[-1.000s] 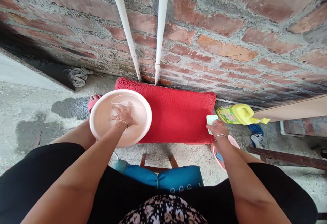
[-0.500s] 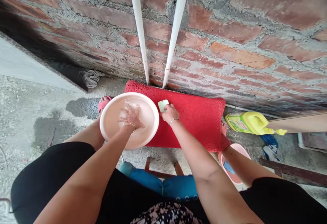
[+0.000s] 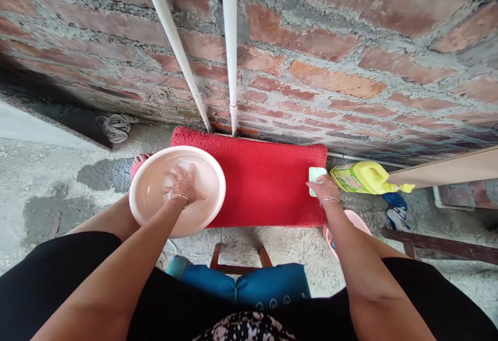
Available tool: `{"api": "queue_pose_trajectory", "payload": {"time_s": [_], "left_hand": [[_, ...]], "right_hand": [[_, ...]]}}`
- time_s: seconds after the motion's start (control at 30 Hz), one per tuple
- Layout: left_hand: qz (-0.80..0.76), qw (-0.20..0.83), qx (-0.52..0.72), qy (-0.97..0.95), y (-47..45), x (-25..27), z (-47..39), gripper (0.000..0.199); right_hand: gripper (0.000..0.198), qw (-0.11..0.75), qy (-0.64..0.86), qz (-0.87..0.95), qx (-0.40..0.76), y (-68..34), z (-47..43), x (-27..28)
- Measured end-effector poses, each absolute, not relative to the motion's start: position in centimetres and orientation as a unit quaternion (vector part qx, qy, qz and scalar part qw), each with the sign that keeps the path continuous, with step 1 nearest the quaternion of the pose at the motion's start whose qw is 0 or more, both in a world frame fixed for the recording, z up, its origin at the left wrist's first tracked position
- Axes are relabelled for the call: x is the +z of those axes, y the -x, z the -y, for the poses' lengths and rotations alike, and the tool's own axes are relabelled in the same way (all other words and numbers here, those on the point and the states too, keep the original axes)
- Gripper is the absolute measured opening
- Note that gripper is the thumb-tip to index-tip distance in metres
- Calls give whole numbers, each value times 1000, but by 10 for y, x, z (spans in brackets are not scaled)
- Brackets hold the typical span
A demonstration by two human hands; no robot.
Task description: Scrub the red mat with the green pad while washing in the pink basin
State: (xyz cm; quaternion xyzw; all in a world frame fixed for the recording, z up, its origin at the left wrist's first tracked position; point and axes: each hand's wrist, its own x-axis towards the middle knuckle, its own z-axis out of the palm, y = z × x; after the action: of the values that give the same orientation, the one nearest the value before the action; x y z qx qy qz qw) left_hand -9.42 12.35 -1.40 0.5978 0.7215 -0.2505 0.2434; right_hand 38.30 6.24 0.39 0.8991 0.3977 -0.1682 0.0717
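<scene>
My left hand (image 3: pixel 182 184) is in a pale pink basin (image 3: pixel 136 210) of water, fingers spread and holding nothing. The basin sits over the left end of a red mat (image 3: pixel 268 188) with a fuzzy edge, its wet surface spread out before me. At the mat's right end, my right hand (image 3: pixel 326 189) is closed around a pale green scrubbing brush (image 3: pixel 317 174). Only the brush's flat back shows, pressed against the mat; its underside is hidden.
A yellow detergent jug (image 3: pixel 360 177) lies right of the mat, with a small pink tub (image 3: pixel 357 221) partly behind my right forearm. White pipes (image 3: pixel 229 60) run down the brick wall. A grey rag (image 3: pixel 116 127) lies at left, a wooden stool (image 3: pixel 439 245) at right.
My right hand has slid the brush from beside the basin to the mat's right end. My left hand stays in the basin. The view has shifted to the right.
</scene>
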Motion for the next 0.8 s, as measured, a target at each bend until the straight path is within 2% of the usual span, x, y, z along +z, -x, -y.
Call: {"api": "queue_pose_trajectory", "payload": {"time_s": [0.1, 0.17, 0.33, 0.47, 0.57, 0.67, 0.8], "left_hand": [[-723, 255, -244, -594, 93, -11, -123, 143], [-721, 256, -238, -598, 92, -9, -122, 142], [-726, 254, -246, -590, 91, -10, -122, 141], [-726, 265, -242, -587, 93, -13, -123, 139], [-724, 268, -245, -587, 95, -13, -123, 139], [-716, 265, -249, -596, 95, -10, -123, 138], [-717, 260, -260, -592, 94, -10, -123, 140]], "right_hand": [[34, 89, -923, -339, -159, -406, -52, 17], [34, 67, -921, -353, -153, -389, -60, 24], [35, -9, -855, -477, -204, -262, -119, 31], [35, -23, -778, -568, -267, -152, -169, 24], [36, -17, -738, -606, -295, -107, -193, 12], [37, -2, -720, -622, -308, -101, -203, 1], [39, 16, -739, -606, -294, -149, -200, -7]]}}
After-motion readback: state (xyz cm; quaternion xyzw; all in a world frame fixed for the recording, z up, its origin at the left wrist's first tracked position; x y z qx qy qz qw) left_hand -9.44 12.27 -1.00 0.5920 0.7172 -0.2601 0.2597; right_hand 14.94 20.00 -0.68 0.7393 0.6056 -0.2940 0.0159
